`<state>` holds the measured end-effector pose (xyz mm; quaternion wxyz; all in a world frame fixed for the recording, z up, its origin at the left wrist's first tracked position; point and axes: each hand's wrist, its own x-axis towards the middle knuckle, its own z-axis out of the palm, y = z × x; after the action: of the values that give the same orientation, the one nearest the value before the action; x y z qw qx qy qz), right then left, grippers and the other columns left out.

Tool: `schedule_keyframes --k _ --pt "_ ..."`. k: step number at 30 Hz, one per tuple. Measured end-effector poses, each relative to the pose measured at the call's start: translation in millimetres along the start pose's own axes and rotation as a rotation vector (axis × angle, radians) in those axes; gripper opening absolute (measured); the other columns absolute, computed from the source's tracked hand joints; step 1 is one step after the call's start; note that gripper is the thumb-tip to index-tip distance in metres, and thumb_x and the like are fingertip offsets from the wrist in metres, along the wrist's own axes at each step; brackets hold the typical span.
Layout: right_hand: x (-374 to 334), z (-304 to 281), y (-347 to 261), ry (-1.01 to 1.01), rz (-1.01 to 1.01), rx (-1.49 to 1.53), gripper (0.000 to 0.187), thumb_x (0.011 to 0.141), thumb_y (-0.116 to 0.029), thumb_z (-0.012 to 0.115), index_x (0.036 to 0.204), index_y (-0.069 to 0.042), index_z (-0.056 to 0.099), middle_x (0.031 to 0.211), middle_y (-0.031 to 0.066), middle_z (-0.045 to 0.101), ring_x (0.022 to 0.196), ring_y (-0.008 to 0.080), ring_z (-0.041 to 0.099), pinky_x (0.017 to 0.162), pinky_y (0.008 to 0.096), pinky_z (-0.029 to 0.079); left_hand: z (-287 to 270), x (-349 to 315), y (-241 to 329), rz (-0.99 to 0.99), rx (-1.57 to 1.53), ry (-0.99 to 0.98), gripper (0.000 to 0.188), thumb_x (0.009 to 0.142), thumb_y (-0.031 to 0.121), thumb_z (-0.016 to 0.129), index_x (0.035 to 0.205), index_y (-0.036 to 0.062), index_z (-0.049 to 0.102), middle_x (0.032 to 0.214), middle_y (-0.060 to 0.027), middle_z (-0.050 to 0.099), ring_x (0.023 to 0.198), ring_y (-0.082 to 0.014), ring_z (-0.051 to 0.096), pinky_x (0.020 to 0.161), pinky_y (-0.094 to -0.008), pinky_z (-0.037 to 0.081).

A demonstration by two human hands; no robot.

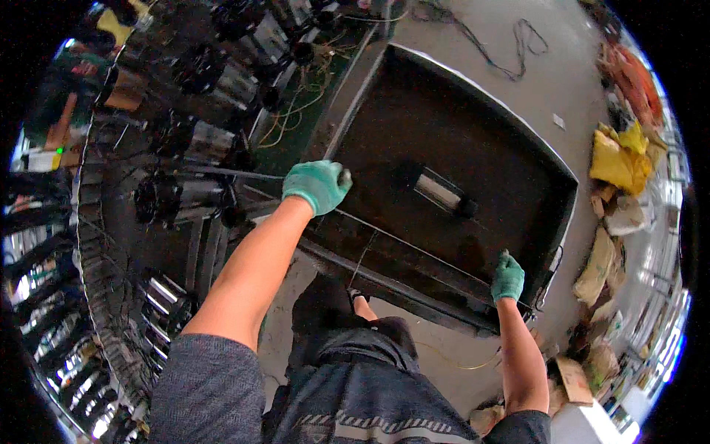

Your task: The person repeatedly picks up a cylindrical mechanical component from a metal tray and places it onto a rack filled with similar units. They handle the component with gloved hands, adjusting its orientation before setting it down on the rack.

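Workshop with a grey concrete floor point(518, 89); one large, shallow black tray point(414, 126) sits on it, holding one metal cylinder point(441, 191) near its middle. Two green-gloved hands grip the tray: the left hand point(316, 184) curls its fingers over the left rim, the right hand point(507, 277) clasps the near rim. Several similar cylinders point(185, 200) line a rack at left; sacks point(617, 159) are heaped at right.

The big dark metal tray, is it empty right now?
No, a silver cylindrical motor with black ends lies inside the dark metal tray, between the two green-gloved hands on its rim.
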<state>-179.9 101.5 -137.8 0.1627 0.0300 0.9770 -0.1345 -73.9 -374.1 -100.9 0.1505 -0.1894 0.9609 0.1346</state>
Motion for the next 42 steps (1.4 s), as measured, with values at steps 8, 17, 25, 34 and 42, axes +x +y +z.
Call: schedule_keyframes --k 8,17,25,34,42 --pt "0.3 6.2 -0.5 0.050 -0.037 0.157 0.050 0.105 -0.045 0.049 0.106 -0.001 0.073 0.090 0.0218 0.073 0.073 0.0364 0.068 0.071 0.0450 0.050 -3.3 -4.3 -4.9 -0.048 -0.059 -0.015 0.040 0.098 0.042 0.049 0.092 0.0099 0.072 0.099 -0.0183 0.073 0.093 -0.0400 0.070 0.083 -0.0519 0.056" --pt "19.9 20.4 29.2 -0.031 -0.094 0.355 0.054 0.106 -0.045 0.049 0.111 0.003 0.074 0.093 0.0098 0.077 0.079 0.0191 0.065 0.076 0.0411 0.054 -5.1 -14.2 -14.8 -0.035 -0.173 -0.032 0.044 0.097 0.045 0.048 0.096 0.0103 0.076 0.102 -0.0143 0.075 0.096 -0.0374 0.071 0.089 -0.0503 0.056" --pt "32.8 22.4 34.8 -0.097 -0.030 0.389 0.052 0.107 -0.040 0.050 0.117 0.006 0.071 0.101 0.0097 0.075 0.081 0.0210 0.059 0.077 0.0384 0.051 0.6 -10.7 -20.9 0.011 -0.210 0.001 0.042 0.095 0.043 0.051 0.091 0.0105 0.078 0.095 -0.0144 0.075 0.092 -0.0354 0.072 0.085 -0.0487 0.057" --pt "12.3 10.7 9.9 -0.050 -0.297 0.228 0.048 0.105 -0.039 0.052 0.113 0.003 0.073 0.098 0.0188 0.077 0.078 0.0246 0.066 0.074 0.0414 0.053 -9.9 -23.3 -18.9 -0.006 -0.219 0.096 0.041 0.094 0.041 0.051 0.086 0.0093 0.076 0.093 -0.0151 0.075 0.087 -0.0356 0.073 0.083 -0.0483 0.057" --pt "7.5 15.1 13.7 0.020 -0.099 0.265 0.049 0.105 -0.035 0.047 0.107 0.006 0.073 0.098 0.0194 0.077 0.075 0.0309 0.069 0.073 0.0429 0.053 -7.8 -7.9 -12.1 0.010 -0.110 -0.028 0.040 0.098 0.042 0.049 0.095 0.0110 0.074 0.103 -0.0122 0.075 0.094 -0.0340 0.072 0.083 -0.0494 0.056"
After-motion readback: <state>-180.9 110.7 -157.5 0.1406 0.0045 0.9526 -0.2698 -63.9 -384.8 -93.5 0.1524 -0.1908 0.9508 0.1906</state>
